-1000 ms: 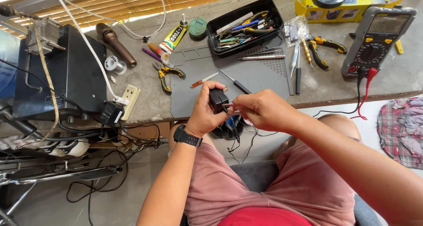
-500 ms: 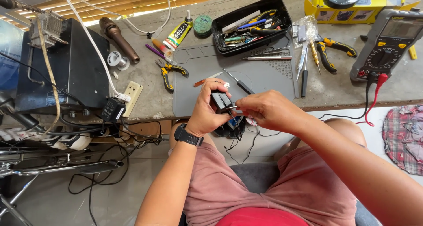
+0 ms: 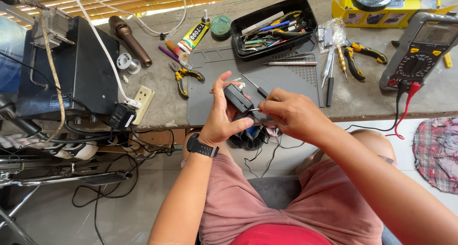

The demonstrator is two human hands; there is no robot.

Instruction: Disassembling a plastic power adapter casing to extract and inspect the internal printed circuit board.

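Observation:
My left hand (image 3: 222, 118) grips a small black box-shaped adapter (image 3: 238, 98) over the front edge of a grey work mat (image 3: 286, 80). A dark watch sits on that wrist. My right hand (image 3: 291, 115) pinches a thin metal tool (image 3: 254, 110) whose tip touches the side of the black adapter. A bundle of thin wires (image 3: 253, 137) hangs below both hands, over my lap.
On the concrete bench lie yellow-handled pliers (image 3: 183, 77), a black tray of tools (image 3: 273, 26), a glue tube (image 3: 194, 35), tweezers and cutters (image 3: 355, 58), and a multimeter (image 3: 419, 51) with red lead. A black power unit (image 3: 71, 73) and socket strip (image 3: 143, 98) stand left.
Both hands and the black adapter stay together at the mat's front edge. The left hand has turned the adapter slightly, and the right hand's tool now meets its side.

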